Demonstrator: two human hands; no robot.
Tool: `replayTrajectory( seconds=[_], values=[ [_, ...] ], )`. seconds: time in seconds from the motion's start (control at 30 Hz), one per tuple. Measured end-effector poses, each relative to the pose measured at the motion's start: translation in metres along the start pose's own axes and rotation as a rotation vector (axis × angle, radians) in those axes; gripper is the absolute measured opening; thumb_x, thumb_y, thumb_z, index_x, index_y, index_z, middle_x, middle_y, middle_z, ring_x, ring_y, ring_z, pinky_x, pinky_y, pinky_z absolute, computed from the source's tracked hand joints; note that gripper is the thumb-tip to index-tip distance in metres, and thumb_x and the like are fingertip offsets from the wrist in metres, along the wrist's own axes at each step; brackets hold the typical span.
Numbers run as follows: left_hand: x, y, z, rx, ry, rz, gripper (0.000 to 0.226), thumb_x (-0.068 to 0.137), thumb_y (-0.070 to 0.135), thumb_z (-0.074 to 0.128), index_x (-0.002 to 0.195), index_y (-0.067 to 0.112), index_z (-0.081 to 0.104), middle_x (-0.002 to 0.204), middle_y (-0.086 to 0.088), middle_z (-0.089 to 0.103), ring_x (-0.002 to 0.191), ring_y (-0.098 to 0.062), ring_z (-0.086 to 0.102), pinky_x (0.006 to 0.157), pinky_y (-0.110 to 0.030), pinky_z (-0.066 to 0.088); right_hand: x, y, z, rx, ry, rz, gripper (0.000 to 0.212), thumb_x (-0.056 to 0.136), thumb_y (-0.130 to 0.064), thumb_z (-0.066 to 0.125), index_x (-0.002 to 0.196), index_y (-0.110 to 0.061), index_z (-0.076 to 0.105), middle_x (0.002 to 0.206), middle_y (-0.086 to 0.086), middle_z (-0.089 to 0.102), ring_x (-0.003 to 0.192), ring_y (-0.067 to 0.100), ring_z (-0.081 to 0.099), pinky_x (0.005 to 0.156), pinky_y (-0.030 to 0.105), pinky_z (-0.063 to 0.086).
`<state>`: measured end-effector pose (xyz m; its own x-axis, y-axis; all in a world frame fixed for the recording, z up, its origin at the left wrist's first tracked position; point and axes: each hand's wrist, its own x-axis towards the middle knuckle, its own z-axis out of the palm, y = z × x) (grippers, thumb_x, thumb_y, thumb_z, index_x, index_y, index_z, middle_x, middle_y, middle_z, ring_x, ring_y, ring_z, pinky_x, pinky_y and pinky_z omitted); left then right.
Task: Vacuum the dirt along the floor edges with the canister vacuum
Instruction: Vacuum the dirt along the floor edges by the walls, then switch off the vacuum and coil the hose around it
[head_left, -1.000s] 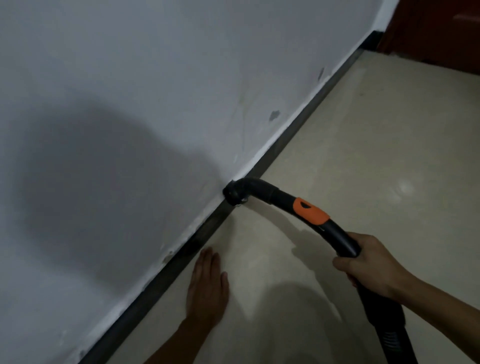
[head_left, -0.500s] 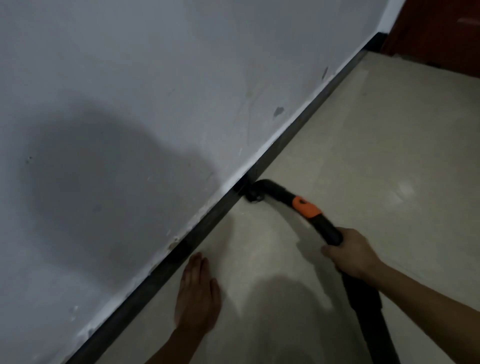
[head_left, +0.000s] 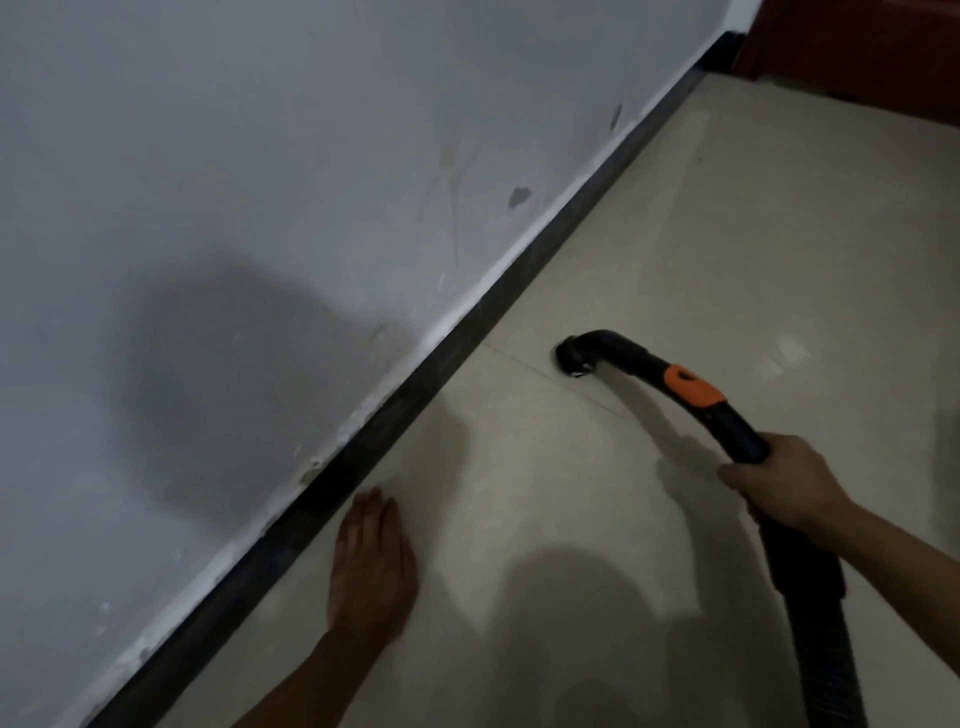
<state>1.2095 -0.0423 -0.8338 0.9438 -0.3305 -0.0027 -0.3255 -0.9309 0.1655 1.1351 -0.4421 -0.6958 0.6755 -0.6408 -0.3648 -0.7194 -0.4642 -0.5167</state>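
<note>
Now | beige floor (head_left: 727, 234), black skirting (head_left: 467, 332), scuffed wall (head_left: 260, 130) | left hand (head_left: 371, 566) flat on floor | right hand (head_left: 779, 486) grips hose (head_left: 737, 431)

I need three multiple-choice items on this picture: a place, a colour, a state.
1. The black curved vacuum nozzle is: A) against a wall; B) over the beige tile floor, apart from the dark baseboard; C) inside a bucket.
2. The plastic slider on the black vacuum handle is: A) green; B) white; C) orange.
3. The left hand is: A) flat on the floor; B) a fist; C) gripping the handle.
B, bare floor separates them; C, its colour shows plainly; A, its fingers lie straight.
</note>
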Motion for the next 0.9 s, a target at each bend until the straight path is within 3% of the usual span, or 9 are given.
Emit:
replayTrajectory(
  seconds=[0.13,0.3,0.43,0.53,0.63,0.7,0.77,0.83,0.9],
  values=[
    [0.012,0.018,0.002,0.008,0.005,0.084,0.05,0.092,0.025,0.032,0.124,-0.001,0.06,0.133,-0.025,0.054,0.125,-0.037,0.05,0.109,-0.045,0.032,-0.025,0.035,-0.026,-0.009,0.001,0.058,0.016,0.076,-0.004,0.073,0.089,-0.004,0.065,0.054,0.013,0.065,0.042,0.027,0.06,0.047,0.031,0.048],
    [0.032,0.06,0.005,-0.017,-0.032,0.141,0.05,0.091,0.028,0.033,0.116,0.0,0.065,0.125,-0.026,0.059,0.117,-0.039,0.056,0.1,-0.046,0.041,-0.07,0.049,0.008,-0.053,-0.254,-0.07,0.019,0.072,-0.008,0.071,0.089,-0.015,0.067,0.063,0.004,0.066,0.039,0.007,0.056,0.041,0.026,0.046],
    [0.041,0.071,0.003,0.009,-0.004,0.207,0.046,0.088,0.029,0.036,0.104,0.003,0.07,0.115,-0.023,0.064,0.107,-0.038,0.061,0.092,-0.042,0.035,-0.051,0.062,0.006,-0.005,-0.084,-0.025,0.014,0.072,-0.014,0.072,0.083,-0.016,0.064,0.068,0.009,0.067,0.053,0.023,0.064,0.051,0.037,0.054],
    [0.056,0.073,-0.009,-0.035,-0.033,0.203,0.045,0.09,0.031,0.034,0.074,0.006,0.067,0.082,-0.015,0.065,0.076,-0.034,0.063,0.066,-0.037,0.049,-0.027,0.062,-0.013,0.046,0.011,0.017,0.016,0.075,-0.012,0.073,0.087,-0.012,0.063,0.067,0.008,0.065,0.051,0.023,0.063,0.047,0.029,0.049],
    [0.08,0.092,-0.028,-0.16,-0.161,0.117,0.056,0.096,0.041,0.033,0.055,0.011,0.056,0.059,-0.011,0.059,0.057,-0.03,0.058,0.054,-0.029,0.042,0.0,0.051,-0.027,0.161,-0.079,0.025,0.017,0.077,-0.009,0.073,0.088,-0.009,0.06,0.06,0.009,0.063,0.042,0.021,0.058,0.045,0.029,0.046],
    [0.103,0.108,-0.03,-0.256,-0.221,0.032,0.051,0.101,0.038,0.04,0.06,0.011,0.054,0.065,-0.012,0.063,0.064,-0.031,0.061,0.059,-0.029,0.036,0.016,0.042,-0.036,0.245,-0.136,0.022,0.019,0.078,-0.01,0.071,0.092,-0.008,0.059,0.061,0.01,0.062,0.045,0.022,0.058,0.05,0.032,0.049],
    [0.126,0.13,-0.033,-0.403,-0.25,0.033,0.033,0.1,0.022,0.047,0.069,0.011,0.053,0.07,-0.012,0.062,0.07,-0.031,0.061,0.062,-0.029,0.035,0.024,0.033,-0.047,0.287,-0.181,0.012,0.02,0.079,-0.008,0.07,0.096,-0.009,0.058,0.066,0.012,0.063,0.049,0.022,0.061,0.051,0.033,0.051],
    [0.141,0.161,-0.05,-0.608,-0.37,-0.044,0.008,0.097,0.009,0.051,0.09,0.011,0.056,0.074,-0.01,0.058,0.066,-0.027,0.057,0.061,-0.029,0.041,0.023,0.024,-0.062,0.307,-0.224,-0.002,0.023,0.08,-0.003,0.068,0.099,-0.008,0.056,0.069,0.013,0.062,0.05,0.02,0.062,0.05,0.032,0.051],
    [0.146,0.2,-0.075,-0.838,-0.549,-0.192,0.023,0.093,0.008,0.06,0.114,0.014,0.054,0.079,-0.012,0.057,0.063,-0.021,0.054,0.059,-0.031,0.047,0.012,0.019,-0.08,0.307,-0.259,0.0,0.029,0.08,0.0,0.069,0.104,-0.009,0.055,0.073,0.013,0.063,0.053,0.019,0.063,0.05,0.03,0.051]
  ],
)
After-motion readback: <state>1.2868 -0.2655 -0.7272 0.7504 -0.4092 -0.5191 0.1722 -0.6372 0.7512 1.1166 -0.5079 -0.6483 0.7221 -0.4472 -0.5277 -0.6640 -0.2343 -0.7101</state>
